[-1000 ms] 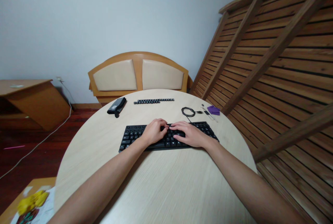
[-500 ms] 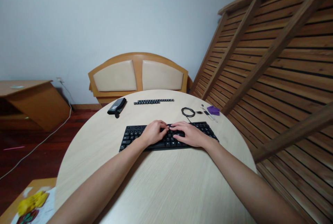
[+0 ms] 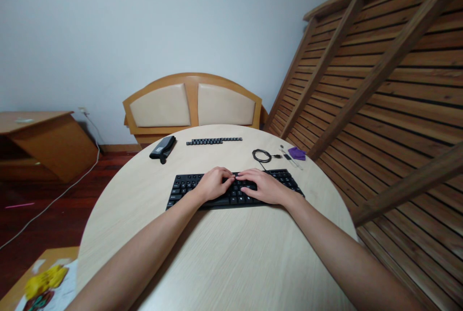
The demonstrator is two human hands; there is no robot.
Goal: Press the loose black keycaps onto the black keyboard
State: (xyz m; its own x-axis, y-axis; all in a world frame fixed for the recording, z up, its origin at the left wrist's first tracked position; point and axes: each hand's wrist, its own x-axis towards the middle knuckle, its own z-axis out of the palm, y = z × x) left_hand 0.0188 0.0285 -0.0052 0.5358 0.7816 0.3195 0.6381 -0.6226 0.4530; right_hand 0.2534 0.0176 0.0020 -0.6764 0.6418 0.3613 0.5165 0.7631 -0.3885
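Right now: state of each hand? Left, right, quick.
Left hand: open, fingers loosely curled, resting on the black keyboard, holding nothing.
Right hand: open, palm down on the same keyboard, holding nothing.

One head-worn camera sits above the near edge of the round pale wooden worktop (image 3: 217,263), facing forward and down. Wide-angle, close range. The black plastic keyboard (image 3: 184,188) lies at mid-frame.

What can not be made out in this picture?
Head view: middle keys of the keyboard, hidden under the left hand and right hand.
Head view: key letters, too small.
Head view: small items beside the purple cloth, too small.
Head view: yellow object, cut by the bottom-left edge.
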